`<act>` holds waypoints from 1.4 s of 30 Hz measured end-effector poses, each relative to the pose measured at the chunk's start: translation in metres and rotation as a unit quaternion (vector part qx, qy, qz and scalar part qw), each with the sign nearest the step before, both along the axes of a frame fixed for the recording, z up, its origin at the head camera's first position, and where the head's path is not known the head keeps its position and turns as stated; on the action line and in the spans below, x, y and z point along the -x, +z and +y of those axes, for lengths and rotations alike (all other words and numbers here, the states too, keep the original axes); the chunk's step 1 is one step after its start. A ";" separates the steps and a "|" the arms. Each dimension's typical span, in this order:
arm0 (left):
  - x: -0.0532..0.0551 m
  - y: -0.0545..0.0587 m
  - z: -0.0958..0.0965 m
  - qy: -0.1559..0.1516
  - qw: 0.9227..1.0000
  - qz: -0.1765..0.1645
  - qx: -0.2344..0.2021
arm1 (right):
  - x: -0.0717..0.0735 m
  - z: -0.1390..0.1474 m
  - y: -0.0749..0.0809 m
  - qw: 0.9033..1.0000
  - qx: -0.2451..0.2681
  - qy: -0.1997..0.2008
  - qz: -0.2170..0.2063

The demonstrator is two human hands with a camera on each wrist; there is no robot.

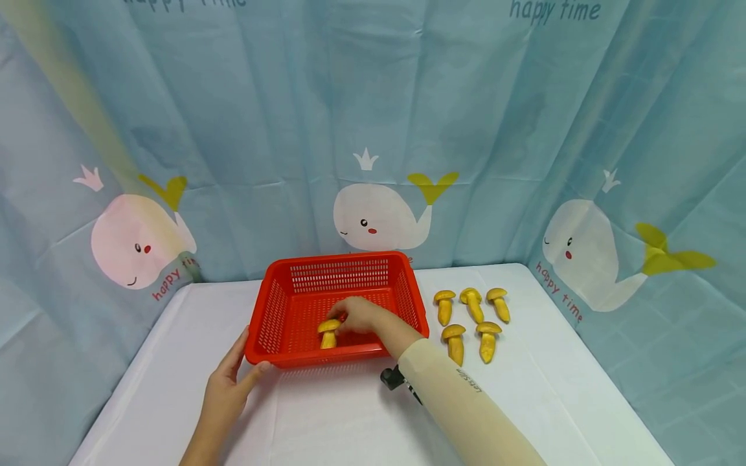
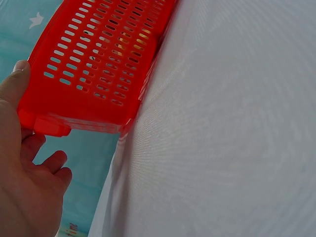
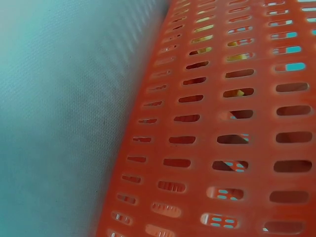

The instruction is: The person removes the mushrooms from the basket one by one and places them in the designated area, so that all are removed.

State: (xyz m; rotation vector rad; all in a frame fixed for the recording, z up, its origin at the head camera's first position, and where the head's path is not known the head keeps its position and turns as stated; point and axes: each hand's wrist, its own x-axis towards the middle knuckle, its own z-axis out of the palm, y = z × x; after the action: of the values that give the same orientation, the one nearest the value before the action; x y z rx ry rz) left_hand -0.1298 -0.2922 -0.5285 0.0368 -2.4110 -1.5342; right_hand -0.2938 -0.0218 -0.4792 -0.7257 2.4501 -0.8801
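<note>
A red plastic basket with slotted walls sits on the white table. My left hand grips its near left corner, thumb toward the front and fingers along the left side; the left wrist view shows this hand at the basket's rim. Inside the basket, my right hand pinches a yellow toy mushroom that stands cap up near the front wall. The right wrist view holds mostly the slotted wall, with bits of yellow through the slots and the right hand largely hidden.
Several more yellow mushrooms lie in two rows on the table, right of the basket. A black device shows under the right forearm's beige sleeve. Behind the table hangs a blue curtain printed with whales.
</note>
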 end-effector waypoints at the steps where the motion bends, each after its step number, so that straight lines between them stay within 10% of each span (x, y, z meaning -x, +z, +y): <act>1: 0.000 0.000 0.000 -0.001 1.000 0.000 0.001 | 0.000 0.000 0.000 1.000 0.004 -0.001 0.000; 42: -0.002 0.002 0.000 0.000 1.000 -0.015 0.006 | -0.026 0.019 0.033 0.989 0.130 -0.033 0.069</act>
State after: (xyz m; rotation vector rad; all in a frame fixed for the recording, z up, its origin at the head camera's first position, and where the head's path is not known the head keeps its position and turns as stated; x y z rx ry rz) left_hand -0.1277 -0.2920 -0.5262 0.0574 -2.4427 -1.5312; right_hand -0.2674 -0.0027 -0.4459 -0.8227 2.5199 -1.2295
